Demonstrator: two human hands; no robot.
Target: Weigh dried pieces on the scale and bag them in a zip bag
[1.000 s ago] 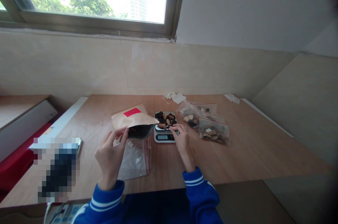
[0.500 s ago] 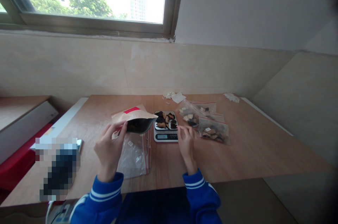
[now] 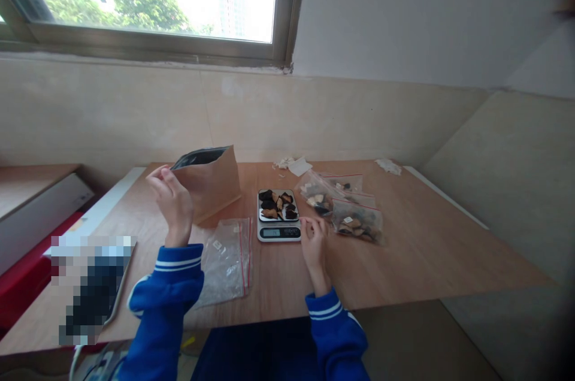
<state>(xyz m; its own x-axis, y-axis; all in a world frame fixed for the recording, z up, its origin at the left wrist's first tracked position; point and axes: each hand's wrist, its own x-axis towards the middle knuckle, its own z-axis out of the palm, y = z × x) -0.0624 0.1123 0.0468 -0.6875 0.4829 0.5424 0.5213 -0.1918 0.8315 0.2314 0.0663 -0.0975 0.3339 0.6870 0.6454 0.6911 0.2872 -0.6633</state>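
Observation:
My left hand [image 3: 174, 201] pinches the upper left corner of a brown kraft paper bag [image 3: 213, 183], which stands upright on the table with its dark-lined mouth open. My right hand [image 3: 314, 242] is beside the right edge of a white digital kitchen scale [image 3: 279, 233], thumb and fingertips together; whether anything is between them is too small to tell. Several dark, curled dried slices [image 3: 279, 204] lie on the scale's platform. Left of the scale, clear zip bags [image 3: 229, 258] with red seal lines lie flat, below the paper bag.
Several zip bags [image 3: 357, 225] holding similar dried slices lie right of the scale. White paper scraps [image 3: 299, 166] sit at the back, and another crumpled scrap [image 3: 389, 166] farther right. A pixelated phone-like device [image 3: 96, 291] with a cable lies at the left front edge.
My left hand has swung the paper bag up and back from its tilted pose, so it now stands upright. My right hand has stayed beside the scale.

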